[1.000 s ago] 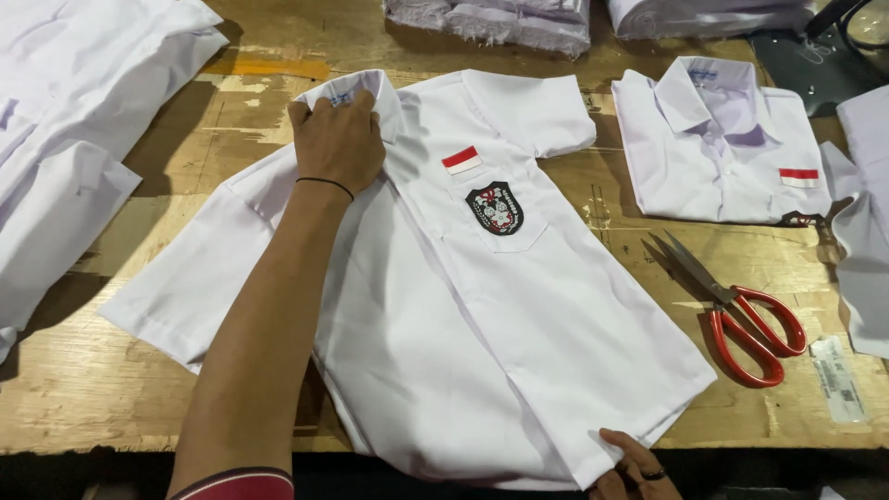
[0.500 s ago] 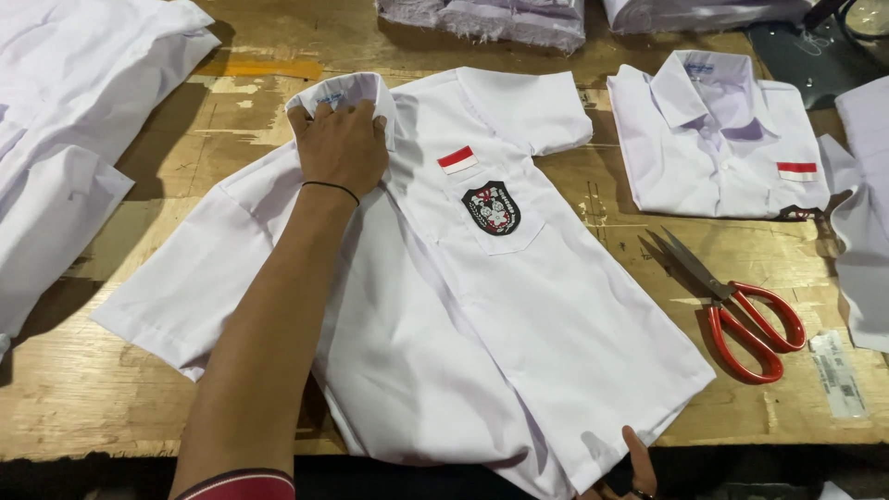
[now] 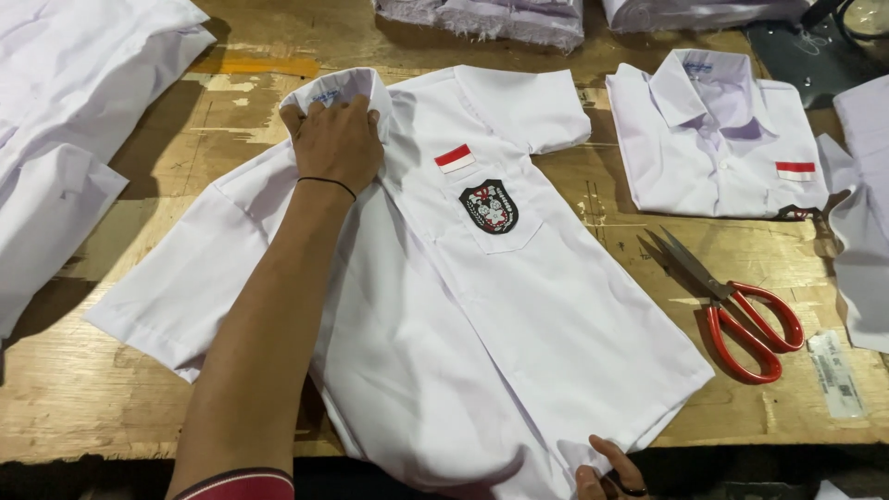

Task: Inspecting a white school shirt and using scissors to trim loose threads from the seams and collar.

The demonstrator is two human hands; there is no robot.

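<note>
A white short-sleeved shirt (image 3: 482, 315) lies spread front-up on the wooden table (image 3: 111, 389), with a red-and-white patch and a dark crest on its chest pocket. My left hand (image 3: 335, 143) presses flat on the collar area at the shirt's top left, a thin black band on the wrist. My right hand (image 3: 607, 470) pinches the bottom hem at the near table edge, mostly cut off by the frame.
Red-handled scissors (image 3: 741, 310) lie right of the shirt. A folded white shirt (image 3: 718, 139) sits at the back right, more white garments (image 3: 56, 120) at the left, folded stacks (image 3: 491, 18) along the back. A small label (image 3: 833, 375) lies near the right edge.
My right hand has shifted slightly along the hem at the bottom, smoothing the shirt front. My left hand stays pressed on the collar.
</note>
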